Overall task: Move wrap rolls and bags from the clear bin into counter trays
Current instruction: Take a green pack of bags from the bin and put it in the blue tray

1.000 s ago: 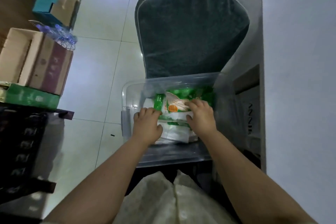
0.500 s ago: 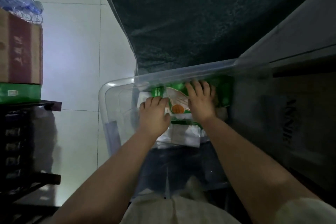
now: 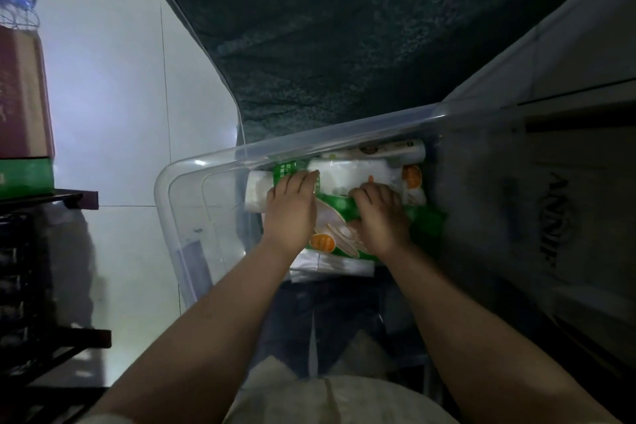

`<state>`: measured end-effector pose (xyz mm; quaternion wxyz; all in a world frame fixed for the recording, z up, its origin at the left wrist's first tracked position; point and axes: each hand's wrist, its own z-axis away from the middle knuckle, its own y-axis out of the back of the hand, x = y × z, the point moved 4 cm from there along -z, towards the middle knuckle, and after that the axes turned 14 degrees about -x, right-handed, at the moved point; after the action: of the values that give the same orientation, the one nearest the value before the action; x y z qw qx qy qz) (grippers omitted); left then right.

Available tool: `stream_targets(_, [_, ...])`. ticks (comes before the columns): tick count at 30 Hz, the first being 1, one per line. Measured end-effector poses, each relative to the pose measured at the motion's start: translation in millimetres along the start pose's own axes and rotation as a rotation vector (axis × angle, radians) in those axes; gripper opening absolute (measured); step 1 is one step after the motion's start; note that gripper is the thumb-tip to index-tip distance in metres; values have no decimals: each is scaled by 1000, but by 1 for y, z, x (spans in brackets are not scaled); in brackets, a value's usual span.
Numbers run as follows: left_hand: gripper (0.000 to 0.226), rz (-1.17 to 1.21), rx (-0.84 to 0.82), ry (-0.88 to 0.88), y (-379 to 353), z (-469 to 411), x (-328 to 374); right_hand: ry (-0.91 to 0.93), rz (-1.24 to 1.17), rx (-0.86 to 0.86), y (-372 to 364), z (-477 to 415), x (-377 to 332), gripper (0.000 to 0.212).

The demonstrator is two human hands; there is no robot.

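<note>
A dark green upholstered chair [image 3: 361, 27] fills the top of the view over a pale tiled floor [image 3: 113, 86]. At left, a brown cardboard box [image 3: 24, 93] sits on a green box [image 3: 25, 177], seemingly on a dark shelf [image 3: 48, 198].

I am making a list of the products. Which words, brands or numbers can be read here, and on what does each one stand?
None can be read with certainty.
Green pack under both hands: print and orange badges, blurred.
Cream roll at the far wall of the clear bin: small label, unreadable.
Dark panel at right: large letters, too dim.
</note>
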<state>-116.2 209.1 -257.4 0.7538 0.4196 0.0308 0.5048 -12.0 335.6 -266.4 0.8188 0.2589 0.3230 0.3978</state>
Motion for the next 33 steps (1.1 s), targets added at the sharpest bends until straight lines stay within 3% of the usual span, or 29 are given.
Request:
stream_targets(5, [51,-57,-44,-155,-10,-34,27,-39,-114,-9,-11,25,13,42])
stream_targets(12, [59,-182,-87,-98,-13,-53,43,-55,-181,22,-4,43,24,45])
stream_targets(20, [33,30,-128,-162,12,1,57,42,-202,111,20,73,-2,31])
stream_targets(23, [28,26,-69,-182,39,37,71,119,-171,203,45,92,-22,37])
stream_targets(26, [26,57,21,-212,72,76,86,180,-97,327,77,116,-40,29])
stream_targets(30, [34,46,40,-236,119,121,104,265,-88,460,123,143,-66,23])
stream_targets(33, [56,13,30,-238,146,153,109,309,-45,539,153,162,-85,20])
